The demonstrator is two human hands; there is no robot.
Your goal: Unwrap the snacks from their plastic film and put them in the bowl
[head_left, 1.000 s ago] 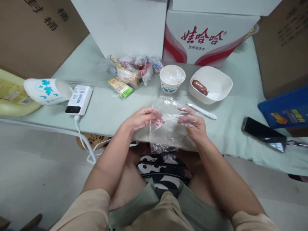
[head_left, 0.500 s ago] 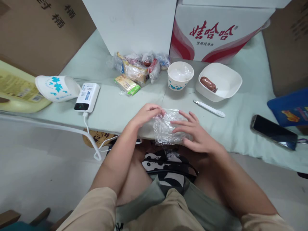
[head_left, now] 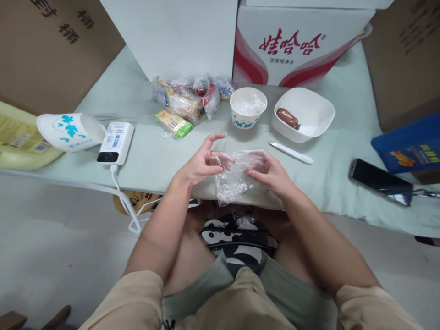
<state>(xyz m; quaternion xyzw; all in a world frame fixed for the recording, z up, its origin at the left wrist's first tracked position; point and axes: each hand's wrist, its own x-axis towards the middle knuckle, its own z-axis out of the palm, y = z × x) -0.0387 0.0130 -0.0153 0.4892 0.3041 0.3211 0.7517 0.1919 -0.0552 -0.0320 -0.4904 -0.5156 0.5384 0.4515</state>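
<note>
A crinkled sheet of clear plastic film (head_left: 235,172) is stretched between my hands above the table's front edge. My left hand (head_left: 202,162) has its left side between the thumb and curled fingers, with the index finger raised away. Part of the film lies over those fingertips. My right hand (head_left: 270,172) pinches the film's upper right side, thumb against fingers. Beyond my hands stand a paper cup (head_left: 248,110) with clear plastic inside and a white bowl (head_left: 318,110) holding a wrapped sausage (head_left: 288,118). A white-handled craft knife (head_left: 292,152) lies in front of the bowl.
Wrapped snacks (head_left: 185,101) are heaped before the white boxes (head_left: 285,50). To the left are a tipped paper cup (head_left: 70,132), a cabled power bank (head_left: 116,143) and a yellow jug (head_left: 25,135). A phone (head_left: 380,181) and a blue package (head_left: 412,144) lie right. More crumpled film (head_left: 244,219) rests on my lap.
My right hand's spread fingers have closed onto the film. The left index finger has lifted. The film has been raised slightly and pulled straighter, and the whole view has shifted a little.
</note>
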